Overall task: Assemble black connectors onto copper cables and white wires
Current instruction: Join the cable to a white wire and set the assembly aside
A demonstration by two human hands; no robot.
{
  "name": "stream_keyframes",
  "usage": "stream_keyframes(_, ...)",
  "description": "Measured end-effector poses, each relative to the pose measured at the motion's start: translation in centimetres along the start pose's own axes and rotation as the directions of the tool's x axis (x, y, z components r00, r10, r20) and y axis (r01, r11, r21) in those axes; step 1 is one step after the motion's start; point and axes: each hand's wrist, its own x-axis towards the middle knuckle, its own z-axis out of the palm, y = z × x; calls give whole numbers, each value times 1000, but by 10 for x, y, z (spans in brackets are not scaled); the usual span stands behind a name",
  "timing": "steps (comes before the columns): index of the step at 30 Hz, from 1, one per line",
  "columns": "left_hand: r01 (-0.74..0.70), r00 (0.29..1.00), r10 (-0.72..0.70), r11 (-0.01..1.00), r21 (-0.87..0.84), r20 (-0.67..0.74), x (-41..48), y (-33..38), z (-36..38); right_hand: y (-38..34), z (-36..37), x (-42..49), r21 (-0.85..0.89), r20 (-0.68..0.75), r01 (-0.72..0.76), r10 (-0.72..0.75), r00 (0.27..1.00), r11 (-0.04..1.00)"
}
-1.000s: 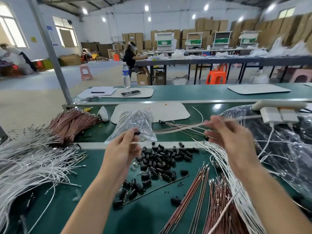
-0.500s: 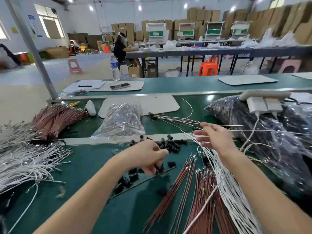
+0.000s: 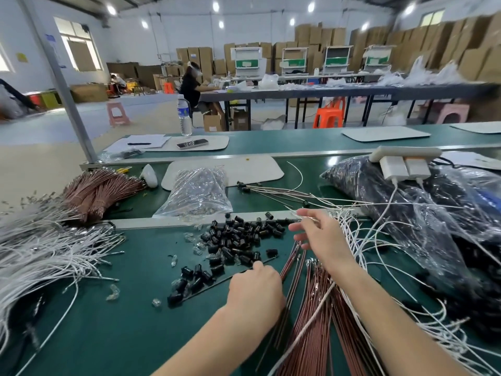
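A heap of black connectors (image 3: 238, 237) lies mid-bench on the green mat. Copper cables (image 3: 311, 321) fan out toward me at lower right, with white wires (image 3: 363, 240) beside them. My left hand (image 3: 254, 287) rests knuckles-up at the near edge of the connectors, by the copper cable tips; its fingertips are hidden. My right hand (image 3: 321, 237) hovers over the white wires, fingers spread, with thin metal-tipped wire ends pinched at its thumb and forefinger. Several wires with connectors fitted (image 3: 271, 189) lie behind the heap.
A big pile of white wires (image 3: 40, 253) and a copper bundle (image 3: 100, 191) fill the left. A clear bag (image 3: 198, 194) sits behind the connectors. A large plastic bag of dark parts (image 3: 433, 213) with a power strip (image 3: 404, 156) blocks the right.
My left hand dropped from chest height to the connector heap, then slid right to the copper cable tips. My right hand let its wire go and came back over the white wires.
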Motion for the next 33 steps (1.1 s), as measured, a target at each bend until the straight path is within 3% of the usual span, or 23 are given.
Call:
stream_keyframes(7, 17, 975, -62, 978, -209, -213, 6, -23, -1, 6, 0, -9, -139, -61, 93, -102, 993, 986)
stream_keyframes(12, -24, 989, -64, 813, -582, -131, 14, -55, -6, 13, 1, -3, -188, -133, 48, -74, 988, 981)
stream_keyframes(17, -77, 978, -99, 655, -752, -186, 20, -77, -5, 23, 24, -9, -410, 127, 148, -105, 986, 900)
stream_keyframes(19, -107, 963, -151, 542, -833, -222, 21, -80, -1, 27, 30, -9, -572, 187, 215, -130, 974, 791)
stream_keyframes(22, -206, 918, -282, 265, -942, -280, 20, -86, 4, 35, 35, -11, -769, 231, 283, -164, 959, 573)
stream_keyframes(24, -279, 875, -391, 74, -957, -285, 18, -91, 9, 39, 36, -13, -784, 244, 313, -197, 950, 536)
stream_keyframes(27, -358, 846, -487, -214, -909, -219, 18, -94, 15, 45, 37, -15, -744, 219, 343, -275, 936, 574)
stream_keyframes(29, -379, 858, -482, -364, -851, -176, 19, -92, 18, 44, 36, -15, -635, 146, 351, -339, 929, 688)
stream_keyframes(31, -377, 880, -443, -432, -819, -171, 20, -89, 22, 38, 33, -15, -418, 27, 313, -332, 943, 853)
stream_keyframes(33, -375, 893, -412, -453, -809, -183, 19, -84, 24, 31, 29, -14, -98, -49, 195, -201, 978, 976)
